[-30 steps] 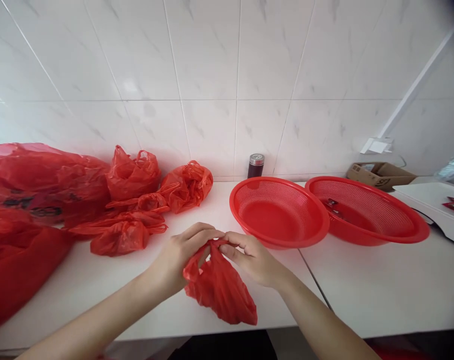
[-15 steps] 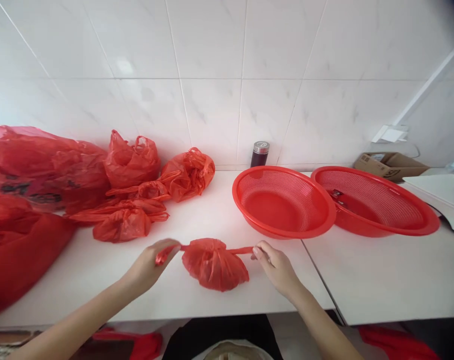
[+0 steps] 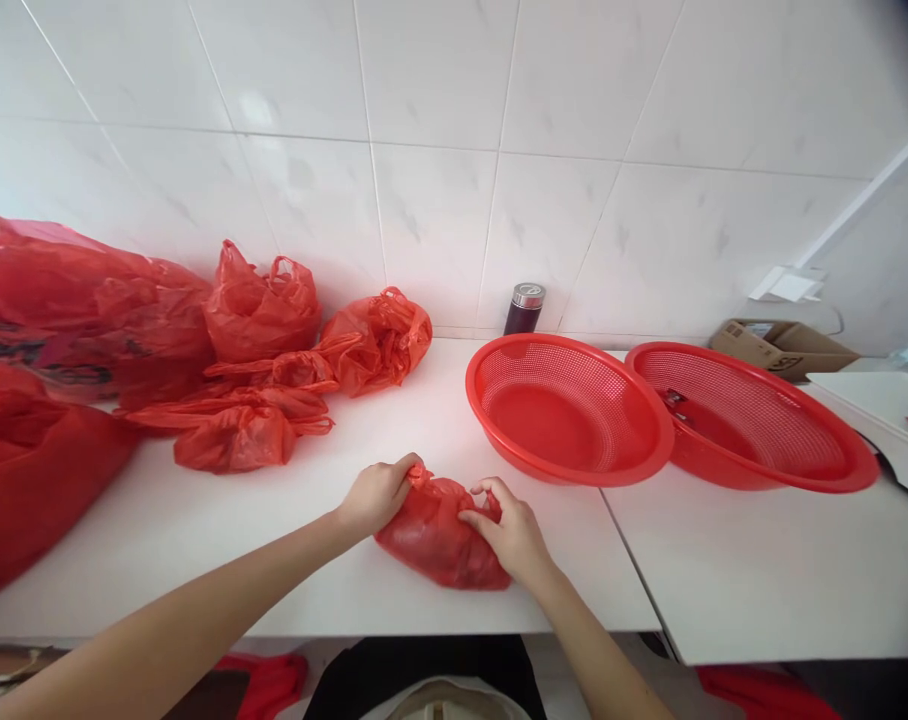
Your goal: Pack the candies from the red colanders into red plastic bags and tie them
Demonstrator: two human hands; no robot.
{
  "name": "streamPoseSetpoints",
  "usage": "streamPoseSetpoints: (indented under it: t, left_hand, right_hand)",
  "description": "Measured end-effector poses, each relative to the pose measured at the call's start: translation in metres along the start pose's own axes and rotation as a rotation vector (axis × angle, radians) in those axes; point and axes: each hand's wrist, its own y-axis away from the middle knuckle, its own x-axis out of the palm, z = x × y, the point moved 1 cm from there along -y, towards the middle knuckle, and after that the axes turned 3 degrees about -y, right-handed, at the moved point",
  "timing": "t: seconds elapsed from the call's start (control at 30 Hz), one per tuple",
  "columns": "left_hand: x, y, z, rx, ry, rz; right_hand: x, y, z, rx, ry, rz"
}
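Head view: bag, red and bulging, at centre front on the white table, between left hand and right hand. At the left hand: fingers folded tightly on gathered plastic at the upper left of the bag. At the right hand: fingers bent round plastic at the upper right, thumb against the film, small gap between thumb and index tip.

Beyond the right hand: left basket, red, round, perforated. Just beside it: right basket, same colour, with small dark items inside; contact between rims not certain. Behind, near the tiled wall: flask, dark, silver-capped, upright. Far right: cardboard box.

To the left, well apart from the left hand: large bag with black print; upright bag, handles raised; round bag; small bag, nearer. At left front: red sack.
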Motion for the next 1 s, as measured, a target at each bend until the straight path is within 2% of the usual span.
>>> streamPoseSetpoints:
  t: [0.13, 0.33, 0.57, 0.7, 0.77, 0.83, 0.9, 1.0]
  left_hand:
    - [0.011, -0.013, 0.005, -0.103, -0.154, 0.045]
    - [0.024, -0.023, 0.007, -0.126, -0.298, 0.094]
    - [0.030, -0.024, 0.004, -0.119, -0.344, 0.116]
    - [0.027, -0.015, 0.009, -0.139, -0.310, 0.118]
    - [0.019, -0.003, 0.022, -0.185, -0.276, 0.111]
    - [0.005, 0.012, 0.043, -0.257, -0.231, 0.085]
    - [-0.016, 0.030, 0.074, -0.347, -0.181, 0.034]
    - [-0.051, 0.060, 0.129, -0.510, -0.145, -0.090]
  right_hand:
    - [0.003, -0.014, -0.011, 0.016, 0.147, -0.023]
    - [0.013, -0.020, -0.016, -0.006, 0.234, -0.016]
    - [0.016, -0.021, -0.021, 0.011, 0.270, -0.027]
    - [0.014, -0.014, -0.018, -0.013, 0.253, -0.008]
    - [0.015, -0.012, -0.010, -0.030, 0.164, 0.033]
    - [0.022, -0.014, 0.004, -0.053, 0.021, 0.078]
    - [0.036, -0.022, 0.027, -0.106, -0.106, 0.119]
    - [0.068, -0.037, 0.071, -0.234, -0.189, 0.189]
